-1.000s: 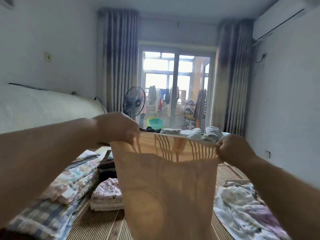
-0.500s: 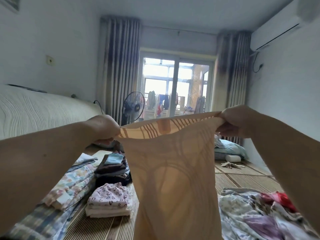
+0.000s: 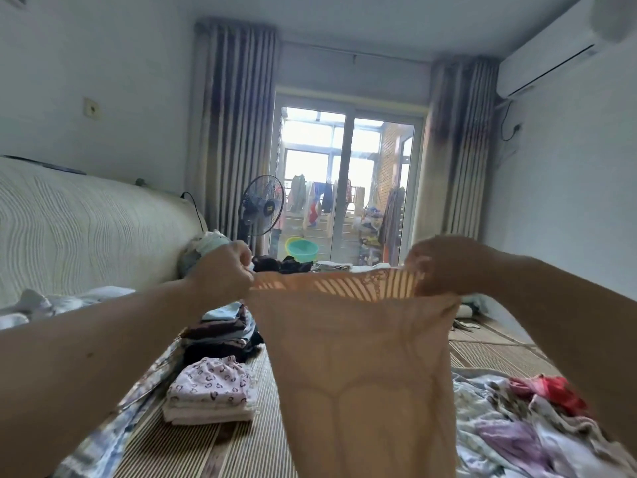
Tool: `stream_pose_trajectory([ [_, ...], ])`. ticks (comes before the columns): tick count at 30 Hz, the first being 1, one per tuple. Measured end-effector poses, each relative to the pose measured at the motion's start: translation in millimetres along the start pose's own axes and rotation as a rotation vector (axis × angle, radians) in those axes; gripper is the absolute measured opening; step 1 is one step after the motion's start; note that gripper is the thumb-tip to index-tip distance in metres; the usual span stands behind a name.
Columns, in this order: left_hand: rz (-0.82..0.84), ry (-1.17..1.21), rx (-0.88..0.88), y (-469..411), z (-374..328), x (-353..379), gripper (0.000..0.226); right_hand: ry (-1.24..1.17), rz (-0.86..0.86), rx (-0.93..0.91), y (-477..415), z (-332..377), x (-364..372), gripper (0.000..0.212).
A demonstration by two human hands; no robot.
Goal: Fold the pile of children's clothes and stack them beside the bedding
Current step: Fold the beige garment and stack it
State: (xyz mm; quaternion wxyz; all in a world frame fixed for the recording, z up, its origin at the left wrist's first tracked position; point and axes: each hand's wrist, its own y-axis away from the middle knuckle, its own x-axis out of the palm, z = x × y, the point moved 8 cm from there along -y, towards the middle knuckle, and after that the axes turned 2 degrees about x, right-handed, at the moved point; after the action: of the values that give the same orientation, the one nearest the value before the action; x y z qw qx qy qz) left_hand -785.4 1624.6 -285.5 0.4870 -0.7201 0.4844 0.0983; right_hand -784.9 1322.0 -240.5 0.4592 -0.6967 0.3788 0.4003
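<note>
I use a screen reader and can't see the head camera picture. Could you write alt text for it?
A left hand and right hand grip the top corners of a sheer peach garment, holding it up spread wide. Below on a striped mat, folded stacks sit left, an unfolded pile right.

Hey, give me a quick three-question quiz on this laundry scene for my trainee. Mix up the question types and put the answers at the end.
1. True or false: the left hand and right hand each grip the top edge of the peach garment, holding it up stretched between them.
2. Where is the folded heart-print stack? A) left of the garment, on the mat; B) right of the garment; C) draped over an arm.
3. Fill in: the unfolded pile with a red piece lies to the garment's ____.
Key: 1 true; 2 A; 3 right.
</note>
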Motion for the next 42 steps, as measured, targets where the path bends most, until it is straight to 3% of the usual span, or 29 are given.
stream_pose_trajectory([
  [2,0.018,0.149,0.071,-0.2,-1.6,-4.1,0.027,-0.014,0.080,0.101,7.1,-21.1,17.4,0.009],
  [4,0.110,0.260,0.120,2.8,-8.2,-2.1,0.043,-0.212,0.147,0.265,17.5,-44.8,33.7,0.017],
  [6,0.261,0.197,0.163,6.9,-15.1,8.9,0.060,-0.438,0.154,0.407,26.6,-59.4,44.3,0.026],
  [9,0.535,0.011,0.152,17.3,-15.2,33.8,0.036,-0.827,0.011,0.540,30.0,-67.4,46.9,0.033],
  [13,0.335,-0.331,0.287,11.0,-18.9,12.7,0.026,-1.416,-0.060,0.576,26.4,-60.7,44.8,0.033],
  [17,0.319,-0.337,0.257,6.0,-4.1,-1.7,0.059,-1.520,-0.144,0.506,27.5,-61.8,22.2,0.017],
  [20,0.285,-0.363,0.305,3.8,0.6,-12.3,0.047,-1.525,-0.198,0.450,28.4,-65.6,9.6,0.018],
  [26,0.120,0.089,0.127,-8.3,20.1,-36.5,0.039,-1.498,-0.148,0.217,31.9,-55.0,-5.9,0.023],
  [30,0.043,0.384,0.017,-12.4,31.8,-44.8,0.044,-1.631,-0.039,0.090,37.1,-44.0,-6.5,0.021],
  [32,0.039,0.437,-0.026,-14.8,36.6,-45.1,0.048,-1.471,0.000,0.074,36.2,-40.2,-1.5,0.015],
  [34,0.044,0.449,-0.051,-15.5,37.8,-43.9,0.050,-1.148,-0.030,0.061,35.5,-36.2,0.0,0.025],
  [38,0.006,0.459,-0.071,-15.2,39.9,-45.4,0.037,-0.863,0.090,-0.011,33.7,-18.9,21.2,0.017],
  [41,0.015,0.389,-0.072,-13.1,42.8,-45.2,0.026,-0.278,0.038,-0.051,33.2,-11.4,33.6,0.041],
  [42,0.014,0.356,-0.069,-12.5,44.8,-46.3,0.026,-0.206,-0.023,-0.051,32.5,-10.4,34.2,0.046],
])
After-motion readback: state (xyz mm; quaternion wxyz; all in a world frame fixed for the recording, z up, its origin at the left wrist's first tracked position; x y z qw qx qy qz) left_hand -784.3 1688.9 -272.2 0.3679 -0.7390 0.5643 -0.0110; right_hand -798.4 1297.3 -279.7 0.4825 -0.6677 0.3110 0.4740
